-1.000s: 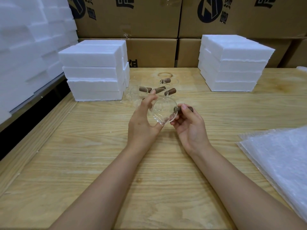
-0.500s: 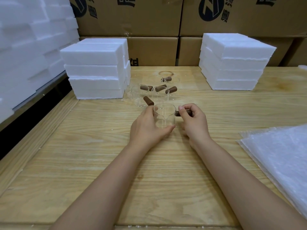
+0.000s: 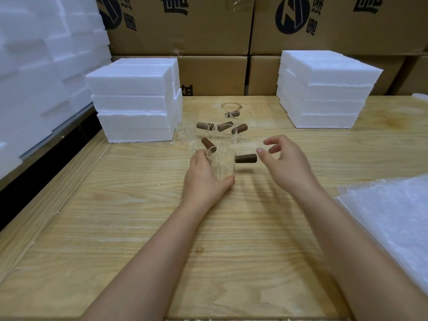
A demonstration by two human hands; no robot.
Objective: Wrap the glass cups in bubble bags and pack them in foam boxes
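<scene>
A clear glass cup (image 3: 223, 164) with a brown wooden side handle (image 3: 246, 158) stands upright on the wooden table (image 3: 129, 218). My left hand (image 3: 203, 179) is wrapped around its left side. My right hand (image 3: 284, 163) hovers just right of the handle, fingers spread, touching nothing. Several more glass cups (image 3: 215, 130) with brown handles cluster behind it. A stack of bubble bags (image 3: 393, 223) lies at the right edge. White foam boxes are stacked at back left (image 3: 134, 100) and back right (image 3: 324, 91).
Cardboard cartons (image 3: 208, 26) form a wall behind the table. More white foam pieces (image 3: 41, 66) pile up along the left side, beyond a dark gap at the table's left edge.
The cup was held tilted in both hands, then set upright on the table. My right hand has let go of the handle and opened, drawing slightly right.
</scene>
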